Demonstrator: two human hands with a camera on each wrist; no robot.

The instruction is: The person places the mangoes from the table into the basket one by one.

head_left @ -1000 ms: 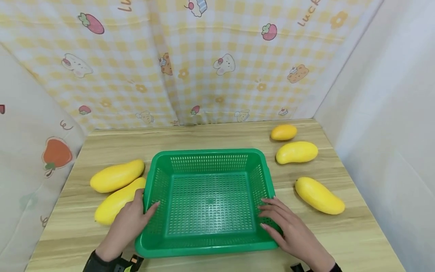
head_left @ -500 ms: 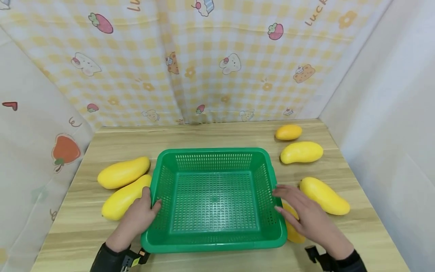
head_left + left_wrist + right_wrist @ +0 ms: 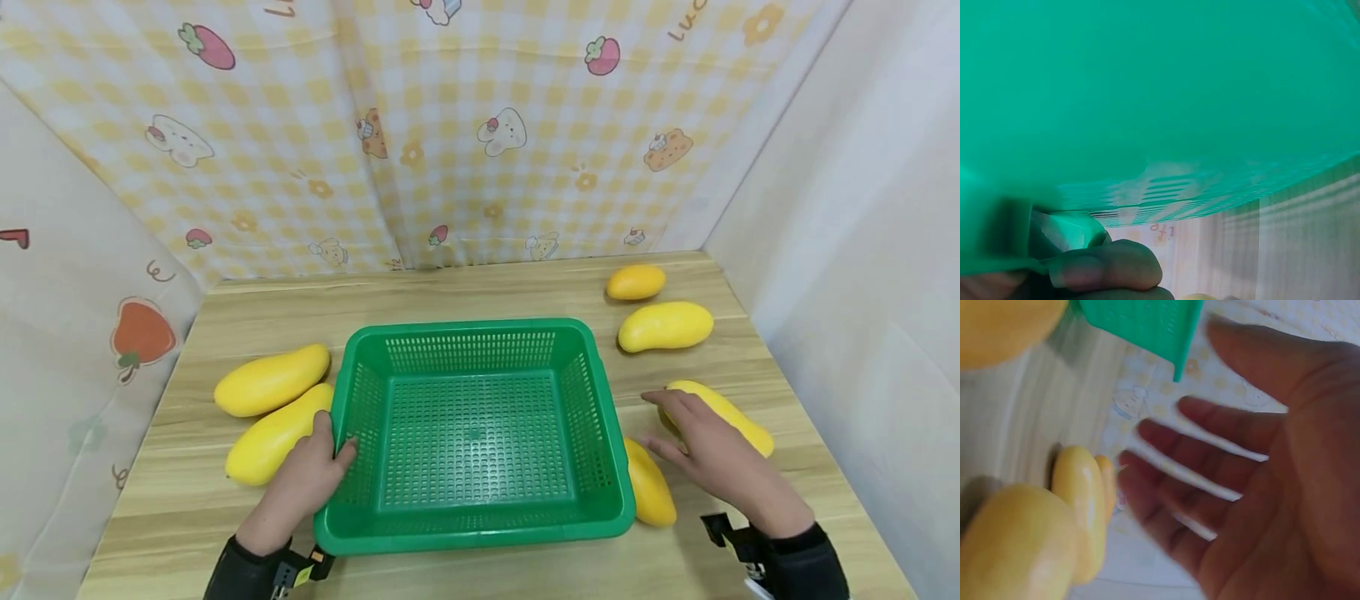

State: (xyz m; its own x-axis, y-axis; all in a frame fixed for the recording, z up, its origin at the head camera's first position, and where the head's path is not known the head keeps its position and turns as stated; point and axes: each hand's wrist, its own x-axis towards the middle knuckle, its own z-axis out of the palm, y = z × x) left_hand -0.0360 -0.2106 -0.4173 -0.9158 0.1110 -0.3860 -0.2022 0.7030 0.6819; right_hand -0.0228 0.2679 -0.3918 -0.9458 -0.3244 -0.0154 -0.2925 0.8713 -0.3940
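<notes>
A green plastic basket [image 3: 472, 543] with slotted walls stands in the middle of the table, nothing inside it. My left hand [image 3: 309, 473] grips its left rim, thumb over the inner wall; in the left wrist view the curled fingers [image 3: 1113, 265] show beneath the rim. To the right, my right hand [image 3: 716, 454] hovers with its fingers spread, holding nothing. Below its thumb an orange-yellow mango [image 3: 651, 487] lies against the basket's right side. Another yellow mango [image 3: 738, 421] is partly hidden behind the right hand.
Two yellow mangoes [image 3: 272, 381] lie side by side left of the basket, close to the left hand. At the back right are a yellow mango [image 3: 666, 326] and a smaller orange one [image 3: 636, 282]. Fabric walls [image 3: 435, 192] enclose the wooden table [image 3: 540, 575].
My right hand has let go of the basket's right rim and moved right, uncovering the orange-yellow mango beside the basket. The left hand keeps its grip on the left rim.
</notes>
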